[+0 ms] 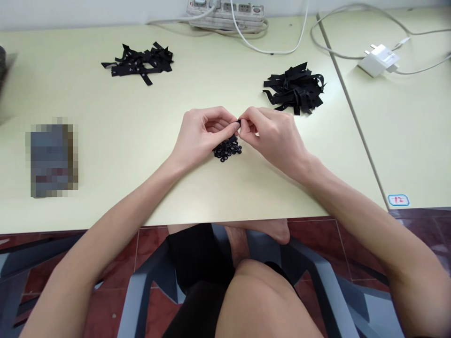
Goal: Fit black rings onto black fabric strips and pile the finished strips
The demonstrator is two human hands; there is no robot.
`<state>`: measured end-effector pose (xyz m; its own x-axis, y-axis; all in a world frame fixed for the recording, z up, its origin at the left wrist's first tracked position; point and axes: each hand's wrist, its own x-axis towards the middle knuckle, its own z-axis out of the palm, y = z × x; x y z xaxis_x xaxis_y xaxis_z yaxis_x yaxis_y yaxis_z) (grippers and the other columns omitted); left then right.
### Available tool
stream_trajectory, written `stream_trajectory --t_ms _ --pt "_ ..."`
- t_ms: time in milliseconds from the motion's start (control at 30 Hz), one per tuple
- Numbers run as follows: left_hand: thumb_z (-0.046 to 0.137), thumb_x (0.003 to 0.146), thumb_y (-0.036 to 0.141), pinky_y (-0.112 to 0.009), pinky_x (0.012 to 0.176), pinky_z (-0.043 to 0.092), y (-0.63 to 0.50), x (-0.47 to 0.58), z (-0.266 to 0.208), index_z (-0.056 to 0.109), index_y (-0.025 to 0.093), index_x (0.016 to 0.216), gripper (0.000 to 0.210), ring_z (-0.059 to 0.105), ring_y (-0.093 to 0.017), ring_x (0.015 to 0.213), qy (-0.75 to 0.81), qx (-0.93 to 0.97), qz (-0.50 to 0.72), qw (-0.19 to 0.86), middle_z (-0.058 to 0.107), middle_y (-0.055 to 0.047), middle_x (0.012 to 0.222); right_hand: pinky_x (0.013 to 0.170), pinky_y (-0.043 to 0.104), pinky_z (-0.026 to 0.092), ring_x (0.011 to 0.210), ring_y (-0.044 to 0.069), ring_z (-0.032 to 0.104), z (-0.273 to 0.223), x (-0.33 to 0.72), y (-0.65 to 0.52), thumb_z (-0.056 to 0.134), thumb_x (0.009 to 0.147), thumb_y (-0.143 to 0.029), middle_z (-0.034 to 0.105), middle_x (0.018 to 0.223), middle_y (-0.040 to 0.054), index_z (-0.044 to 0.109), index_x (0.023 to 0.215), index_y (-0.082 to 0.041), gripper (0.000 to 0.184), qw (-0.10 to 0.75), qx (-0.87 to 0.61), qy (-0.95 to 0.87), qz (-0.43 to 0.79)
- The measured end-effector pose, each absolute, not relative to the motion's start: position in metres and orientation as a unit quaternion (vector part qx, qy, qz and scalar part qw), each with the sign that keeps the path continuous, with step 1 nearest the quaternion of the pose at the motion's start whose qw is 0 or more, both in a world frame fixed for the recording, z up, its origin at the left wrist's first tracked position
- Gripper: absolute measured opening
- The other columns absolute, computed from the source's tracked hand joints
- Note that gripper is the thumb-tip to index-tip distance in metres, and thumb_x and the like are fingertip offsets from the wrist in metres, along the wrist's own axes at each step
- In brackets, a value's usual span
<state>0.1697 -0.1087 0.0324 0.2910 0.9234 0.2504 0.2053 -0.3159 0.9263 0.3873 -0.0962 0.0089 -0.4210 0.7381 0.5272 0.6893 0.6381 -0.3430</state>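
My left hand (pixel 204 131) and my right hand (pixel 269 134) meet above the table. Both are closed in a pinch on a small black piece (pixel 238 123), mostly hidden by the fingertips; it may be the end of a fabric strip. Right below the left fingers lies a little heap of small black rings or buttons (pixel 227 151), partly covered by that hand. Beyond the right hand is a pile of black fabric strips (pixel 296 89). Another pile of black strips (pixel 141 63), with small pale dots on them, lies at the back left.
A power strip (pixel 225 16) with cables stands against the wall. On the right are a white charger (pixel 378 60) and a seam between two table tops. At left sits a blurred box-like object (pixel 51 159). A number label (pixel 398 200) marks the front edge.
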Motion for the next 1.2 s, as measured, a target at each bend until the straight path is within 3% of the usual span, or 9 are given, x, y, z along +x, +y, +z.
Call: stream_trajectory --t_ms 200,700,1000,1200 --pt "0.087 0.1 0.042 -0.038 0.084 0.068 -0.107 0.165 0.032 0.082 0.022 0.097 0.021 0.08 -0.021 0.087 0.355 0.707 0.441 0.424 0.083 -0.005 0.095 0.07 0.036 0.046 0.074 0.02 0.063 0.02 0.393 -0.098 0.061 0.111 -0.024 0.066 0.079 0.0028 0.069 0.098 -0.025 0.016 0.35 -0.393 -0.846 0.09" --pt "0.088 0.101 0.056 -0.043 0.085 0.073 -0.103 0.162 0.027 0.081 0.024 0.101 0.033 0.085 -0.025 0.091 0.308 0.714 0.425 0.464 0.083 -0.004 0.093 0.063 0.033 0.053 0.062 0.016 0.065 0.029 0.384 -0.102 0.073 0.106 -0.034 0.073 0.07 -0.0011 0.069 0.082 -0.024 0.026 0.414 -0.396 -0.765 0.294" --pt "0.092 0.093 0.065 -0.038 0.082 0.068 -0.095 0.158 0.042 0.076 0.026 0.097 0.043 0.08 -0.023 0.086 0.385 0.682 0.435 0.445 0.076 -0.004 0.089 0.066 0.035 0.053 0.067 0.019 0.063 0.029 0.384 -0.101 0.055 0.118 -0.058 0.07 0.072 0.0018 0.064 0.084 -0.027 0.047 0.367 -0.432 -0.776 0.276" --pt "0.089 0.094 0.065 -0.038 0.079 0.066 -0.091 0.156 0.042 0.074 0.026 0.097 0.042 0.079 -0.024 0.089 0.406 0.676 0.46 0.408 0.075 -0.005 0.09 0.072 0.034 0.051 0.075 0.018 0.063 0.031 0.381 -0.105 0.063 0.113 -0.04 0.075 0.083 0.0019 0.069 0.09 -0.025 0.029 0.327 -0.401 -0.815 0.261"
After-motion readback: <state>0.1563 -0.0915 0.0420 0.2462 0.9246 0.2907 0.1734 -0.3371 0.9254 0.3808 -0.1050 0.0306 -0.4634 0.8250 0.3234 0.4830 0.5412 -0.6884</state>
